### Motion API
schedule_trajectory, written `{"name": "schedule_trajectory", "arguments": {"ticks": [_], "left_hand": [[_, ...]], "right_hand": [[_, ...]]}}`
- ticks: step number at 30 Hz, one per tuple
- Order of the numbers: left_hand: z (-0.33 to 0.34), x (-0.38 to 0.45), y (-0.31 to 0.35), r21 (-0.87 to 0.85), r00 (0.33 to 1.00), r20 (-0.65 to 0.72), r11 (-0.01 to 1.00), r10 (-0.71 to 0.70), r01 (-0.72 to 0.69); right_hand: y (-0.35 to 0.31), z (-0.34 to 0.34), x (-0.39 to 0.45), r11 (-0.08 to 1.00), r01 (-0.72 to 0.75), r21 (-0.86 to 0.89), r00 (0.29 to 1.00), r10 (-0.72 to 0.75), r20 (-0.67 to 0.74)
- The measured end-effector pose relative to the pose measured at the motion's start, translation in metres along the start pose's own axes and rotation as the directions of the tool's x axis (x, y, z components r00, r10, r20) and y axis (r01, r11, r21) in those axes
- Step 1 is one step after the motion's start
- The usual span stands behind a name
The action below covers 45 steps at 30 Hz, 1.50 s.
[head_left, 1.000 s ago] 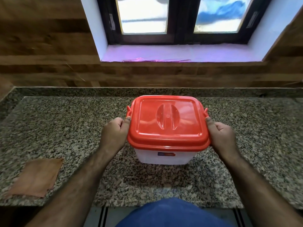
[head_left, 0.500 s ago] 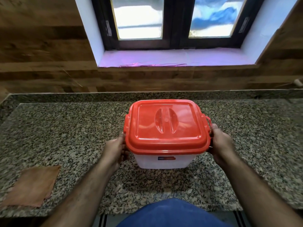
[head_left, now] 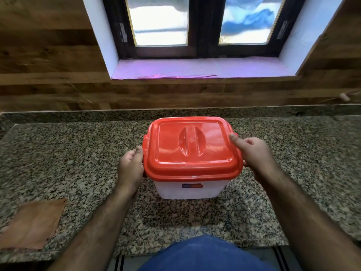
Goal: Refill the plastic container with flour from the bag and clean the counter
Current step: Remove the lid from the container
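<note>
Container [head_left: 188, 187] sits mid-bench [head_left: 58, 153], straight under the window [head_left: 197, 26], red lid [head_left: 190, 147] still on. Left hand [head_left: 130, 169] grips the lid's left edge, fingers curled at the side latch; right hand [head_left: 254, 151] grips the right edge, thumb on top of the lid near the corner. Step in hand is likely unlatching and lifting the lid. Best done by releasing both side clips evenly, then lifting straight up so the tub does not skid or tip. Folded brown cloth [head_left: 32, 223] lies well left of the container, near the front edge. No flour bag in view.
</note>
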State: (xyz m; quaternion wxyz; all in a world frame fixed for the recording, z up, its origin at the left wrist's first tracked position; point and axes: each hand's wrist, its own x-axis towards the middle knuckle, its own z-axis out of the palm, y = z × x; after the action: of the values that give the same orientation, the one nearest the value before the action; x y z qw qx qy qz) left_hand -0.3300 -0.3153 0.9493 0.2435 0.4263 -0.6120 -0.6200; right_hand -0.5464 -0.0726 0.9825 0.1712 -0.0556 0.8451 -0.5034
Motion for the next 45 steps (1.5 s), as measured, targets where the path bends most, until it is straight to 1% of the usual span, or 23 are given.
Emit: {"name": "schedule_trajectory", "arguments": {"ticks": [3, 5, 10, 14, 16, 17, 18, 19, 21, 22, 23, 24, 26, 27, 29, 30, 33, 35, 37, 39, 41, 43, 45], "left_hand": [[0.003, -0.002, 0.006, -0.003, 1.0, -0.008, 1.0, -0.002, 0.002], [0.003, 0.001, 0.005, -0.02, 1.0, -0.019, 1.0, -0.011, 0.01], [0.0, 0.006, 0.002, -0.048, 0.999, 0.023, 0.998, -0.035, 0.036], [0.001, 0.006, -0.001, 0.016, 0.999, 0.021, 0.999, -0.029, 0.029], [0.003, 0.006, -0.006, 0.064, 0.996, -0.073, 0.997, 0.057, -0.053], [0.004, 0.003, -0.01, 0.102, 0.977, -0.133, 0.983, 0.166, -0.153], [0.006, -0.001, -0.013, 0.172, 0.928, -0.182, 0.94, 0.324, -0.294], [0.007, -0.005, -0.014, 0.266, 0.851, -0.18, 0.857, 0.494, -0.442], [0.012, -0.009, -0.016, 0.456, 0.655, -0.02, 0.59, 0.755, -0.666], [0.016, -0.012, -0.014, 0.498, 0.578, 0.113, 0.457, 0.808, -0.737], [0.021, -0.015, -0.008, 0.503, 0.53, 0.271, 0.351, 0.804, -0.79], [0.029, -0.018, 0.0, 0.483, 0.511, 0.436, 0.286, 0.741, -0.827], [0.05, -0.024, 0.014, 0.45, 0.477, 0.708, 0.188, 0.521, -0.873], [0.062, -0.026, 0.018, 0.443, 0.442, 0.786, 0.104, 0.432, -0.89], [0.083, -0.031, 0.025, 0.404, 0.367, 0.867, -0.043, 0.339, -0.914], [0.091, -0.033, 0.024, 0.38, 0.337, 0.884, -0.078, 0.324, -0.922], [0.105, -0.033, 0.017, 0.384, 0.344, 0.891, -0.089, 0.296, -0.919], [0.104, -0.03, 0.012, 0.389, 0.357, 0.887, -0.057, 0.293, -0.919], [0.103, -0.026, 0.011, 0.378, 0.352, 0.888, -0.035, 0.296, -0.925], [0.102, -0.025, 0.009, 0.363, 0.337, 0.892, -0.031, 0.301, -0.931], [0.102, -0.025, 0.008, 0.359, 0.332, 0.891, -0.033, 0.311, -0.933], [0.102, -0.024, 0.005, 0.356, 0.325, 0.886, -0.037, 0.33, -0.934], [0.103, -0.022, 0.003, 0.358, 0.327, 0.881, -0.032, 0.343, -0.933]], "right_hand": [[-0.01, -0.001, -0.001, 0.995, -0.015, -0.096, 1.0, 0.016, 0.006], [-0.016, -0.002, -0.003, 0.997, -0.039, -0.068, 0.999, 0.04, 0.016], [-0.044, -0.007, -0.015, 0.965, 0.019, 0.261, 0.999, -0.029, 0.035], [-0.072, -0.008, -0.019, 0.789, -0.072, 0.61, 0.981, -0.055, 0.186], [-0.085, -0.013, -0.022, 0.733, -0.042, 0.679, 0.985, -0.085, 0.153], [-0.089, -0.017, -0.021, 0.706, -0.01, 0.708, 0.987, -0.106, 0.12], [-0.093, -0.02, -0.021, 0.672, 0.02, 0.74, 0.989, -0.121, 0.084], [-0.096, -0.025, -0.02, 0.642, 0.049, 0.765, 0.99, -0.133, 0.047], [-0.1, -0.032, -0.015, 0.592, 0.109, 0.798, 0.989, -0.145, -0.027], [-0.101, -0.036, -0.011, 0.571, 0.143, 0.808, 0.986, -0.158, -0.062], [-0.101, -0.039, -0.006, 0.553, 0.183, 0.813, 0.979, -0.176, -0.101], [-0.102, -0.043, -0.002, 0.541, 0.231, 0.809, 0.97, -0.197, -0.145], [-0.101, -0.05, 0.005, 0.551, 0.364, 0.751, 0.93, -0.252, -0.267], [-0.101, -0.053, 0.007, 0.568, 0.436, 0.698, 0.9, -0.284, -0.331], [-0.099, -0.061, 0.009, 0.595, 0.561, 0.576, 0.826, -0.352, -0.44], [-0.097, -0.065, 0.01, 0.605, 0.614, 0.507, 0.784, -0.391, -0.482], [-0.091, -0.081, 0.013, 0.663, 0.703, 0.258, 0.679, -0.518, -0.521], [-0.082, -0.089, 0.019, 0.69, 0.72, 0.074, 0.631, -0.607, -0.483], [-0.066, -0.093, 0.03, 0.695, 0.704, -0.143, 0.607, -0.694, -0.387], [-0.046, -0.092, 0.044, 0.663, 0.652, -0.367, 0.612, -0.747, -0.261], [-0.023, -0.088, 0.061, 0.58, 0.609, -0.542, 0.612, -0.778, -0.145], [0.003, -0.079, 0.077, 0.516, 0.595, -0.616, 0.622, -0.781, -0.055], [0.033, -0.07, 0.089, 0.501, 0.6, -0.623, 0.647, -0.762, 0.011]]}}
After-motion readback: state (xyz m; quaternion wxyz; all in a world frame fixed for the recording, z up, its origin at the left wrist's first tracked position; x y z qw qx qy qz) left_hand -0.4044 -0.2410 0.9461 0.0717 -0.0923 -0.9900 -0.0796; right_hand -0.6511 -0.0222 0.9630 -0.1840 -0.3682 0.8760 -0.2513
